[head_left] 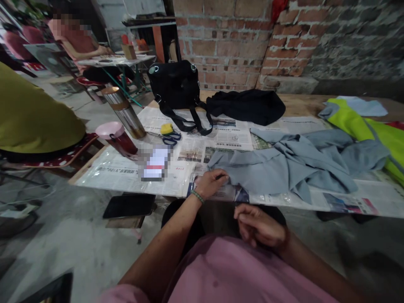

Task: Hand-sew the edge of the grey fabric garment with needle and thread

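A piece of grey fabric [268, 164] lies in loose folds on the table in front of me. My left hand [211, 184], with a green beaded bracelet at the wrist, rests at its left edge; the fingers are closed on the cloth there. Just off the table's front edge, above my lap, is my right hand [259, 225]. Its thumb and forefinger are pinched together and the other fingers curl in; whatever they hold is too small to make out. Dark-handled scissors [171, 138] and a yellow object [167, 128] lie further left on the table.
Newspaper under clear plastic covers the table [176, 185]. On it stand a phone [155, 163], a pink-lidded cup [118, 139], a metal flask [124, 113], a black bag [175, 86], black cloth [248, 105] and a fluorescent yellow garment [353, 115]. Another person [34, 111] sits at left.
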### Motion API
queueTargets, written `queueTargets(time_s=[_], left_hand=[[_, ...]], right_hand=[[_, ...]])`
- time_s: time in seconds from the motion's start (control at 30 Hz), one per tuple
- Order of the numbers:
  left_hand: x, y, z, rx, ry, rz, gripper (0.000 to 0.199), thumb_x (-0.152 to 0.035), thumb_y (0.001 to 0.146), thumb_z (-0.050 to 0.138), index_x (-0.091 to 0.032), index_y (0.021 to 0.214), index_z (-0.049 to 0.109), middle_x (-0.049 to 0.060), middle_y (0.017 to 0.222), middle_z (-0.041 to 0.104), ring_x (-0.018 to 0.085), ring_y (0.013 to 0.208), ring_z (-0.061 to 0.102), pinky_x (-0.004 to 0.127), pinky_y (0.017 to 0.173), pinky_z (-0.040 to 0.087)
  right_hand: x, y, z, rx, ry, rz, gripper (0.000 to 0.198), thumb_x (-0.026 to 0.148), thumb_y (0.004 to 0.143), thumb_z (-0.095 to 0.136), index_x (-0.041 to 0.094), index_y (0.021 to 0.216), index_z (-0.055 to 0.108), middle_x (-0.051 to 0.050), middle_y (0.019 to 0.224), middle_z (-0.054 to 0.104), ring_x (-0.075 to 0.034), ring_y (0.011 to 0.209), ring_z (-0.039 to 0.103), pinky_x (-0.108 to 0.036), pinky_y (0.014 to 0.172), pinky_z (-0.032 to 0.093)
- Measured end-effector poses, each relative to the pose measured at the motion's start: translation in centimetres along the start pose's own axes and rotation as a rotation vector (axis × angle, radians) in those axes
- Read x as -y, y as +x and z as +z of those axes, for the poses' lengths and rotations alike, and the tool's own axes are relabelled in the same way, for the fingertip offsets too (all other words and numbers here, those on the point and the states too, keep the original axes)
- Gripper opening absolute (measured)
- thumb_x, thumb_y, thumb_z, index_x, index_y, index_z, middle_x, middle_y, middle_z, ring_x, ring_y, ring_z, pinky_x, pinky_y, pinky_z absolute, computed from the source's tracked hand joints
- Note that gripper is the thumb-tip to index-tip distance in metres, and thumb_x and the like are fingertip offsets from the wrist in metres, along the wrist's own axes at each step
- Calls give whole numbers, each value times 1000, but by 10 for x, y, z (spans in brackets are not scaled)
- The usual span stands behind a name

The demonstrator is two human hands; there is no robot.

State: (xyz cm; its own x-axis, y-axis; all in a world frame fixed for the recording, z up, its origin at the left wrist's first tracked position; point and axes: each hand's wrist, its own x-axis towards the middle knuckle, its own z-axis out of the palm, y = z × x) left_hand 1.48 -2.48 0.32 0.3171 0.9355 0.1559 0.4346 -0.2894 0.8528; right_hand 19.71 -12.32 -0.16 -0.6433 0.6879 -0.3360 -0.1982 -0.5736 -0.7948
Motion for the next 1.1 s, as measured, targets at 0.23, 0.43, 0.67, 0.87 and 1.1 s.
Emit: queueTargets(time_s=[0.23,0.43,0.67,0.87,1.1], left_hand=[[2,0,0,25,27,1,17,-28,78,51,-17,78,63,-1,73,62,12,70,55,21,67,41],[2,1,0,30,-3,5,16,-28,78,51,-16,77,62,-1,71,61,11,69,54,21,66,41],[0,0,-1,32,-46,9,15,-27,77,53,-16,77,63,-1,73,62,11,70,55,21,68,42],[-1,0,-2,25,-42,1,15,-27,78,53,-16,77,64,-2,71,62,11,70,56,22,67,43],[-2,-1,-3,62,-70,-25,12,-20,72,61,-17,82,67,0,81,68,13,77,61,22,73,46]], right_hand=[[5,27,11,-264,-76,-119,27,41,71,60,17,82,52,5,55,57,-8,40,53,-18,40,37],[13,36,10,-497,-150,-135,26,40,69,59,16,76,52,5,54,56,-7,37,51,-16,34,29],[15,44,13,-517,-100,-159,26,39,67,60,16,78,53,4,54,57,-7,36,51,-16,33,30],[17,48,10,-553,-37,-162,27,39,66,62,16,77,53,3,54,58,-7,35,51,-16,31,30],[17,49,12,-562,-25,-157,27,40,65,62,16,74,53,3,54,57,-7,35,51,-16,31,30]])
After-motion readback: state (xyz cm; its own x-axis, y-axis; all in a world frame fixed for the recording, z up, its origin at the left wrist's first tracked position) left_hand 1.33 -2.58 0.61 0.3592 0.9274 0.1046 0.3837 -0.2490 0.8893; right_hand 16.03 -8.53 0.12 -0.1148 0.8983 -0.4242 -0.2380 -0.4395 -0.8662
